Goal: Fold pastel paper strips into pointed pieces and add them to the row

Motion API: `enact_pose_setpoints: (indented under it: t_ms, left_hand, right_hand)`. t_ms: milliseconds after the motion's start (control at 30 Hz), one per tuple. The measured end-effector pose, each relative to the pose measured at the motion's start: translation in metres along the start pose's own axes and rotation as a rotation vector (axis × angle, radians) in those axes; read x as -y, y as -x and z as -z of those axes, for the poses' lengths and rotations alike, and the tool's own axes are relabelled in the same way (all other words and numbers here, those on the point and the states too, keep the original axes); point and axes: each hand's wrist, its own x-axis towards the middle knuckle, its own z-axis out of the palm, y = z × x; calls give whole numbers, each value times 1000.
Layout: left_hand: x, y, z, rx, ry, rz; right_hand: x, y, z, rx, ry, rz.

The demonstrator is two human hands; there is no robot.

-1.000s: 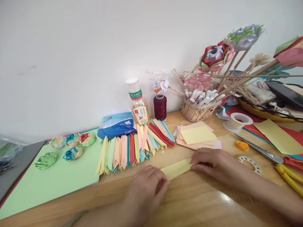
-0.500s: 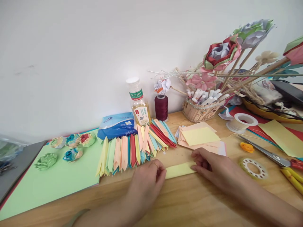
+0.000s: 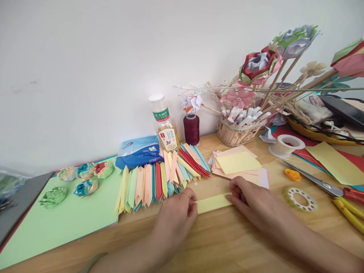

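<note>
Left hand (image 3: pixel 179 207) and right hand (image 3: pixel 247 199) each pinch one end of the yellow paper strip (image 3: pixel 214 203), lying between them, long axis crosswise (neither nearer).

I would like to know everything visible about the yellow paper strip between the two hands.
The yellow paper strip is pale, long and narrow, with a matte face and straight edges. It lies roughly flat at the wooden table, its right end slightly farther from the person. The left hand holds one end and the right hand touches the other, so both ends are partly hidden. Folds are unclear.
</note>
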Motion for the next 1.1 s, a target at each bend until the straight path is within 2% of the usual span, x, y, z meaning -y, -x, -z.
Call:
enact_pose_setpoints:
  t_ms: [133,333,467,567,667,767,833,967,1100]
  left_hand:
    - [2,0,-1,-39,-53,-67]
    - [9,2,-5,-121,-267,-372]
    - [12,2,-12,-271,-507,-457]
    - [14,3,-15,-349,-603,-532]
    - [15,5,-13,-320,-652,-605]
    - [14,6,-11,-283,-677,-602]
    - [13,7,-10,-254,-692,-590]
    - [11,8,-12,-216,-741,-587]
    - [10,14,-11,-298,-762,-599]
  right_hand:
    - [2,1,0,-6,34,9]
    - [6,2,0,-55,107,74]
    - [4,2,-1,-124,190,152]
    - [-1,2,0,-213,289,244]
    - [1,5,0,-354,394,380]
    - [14,14,-2,-439,376,606]
    - [25,21,-7,-366,347,720]
    - [32,30,-18,-283,366,755]
    - [26,30,-20,-188,342,764]
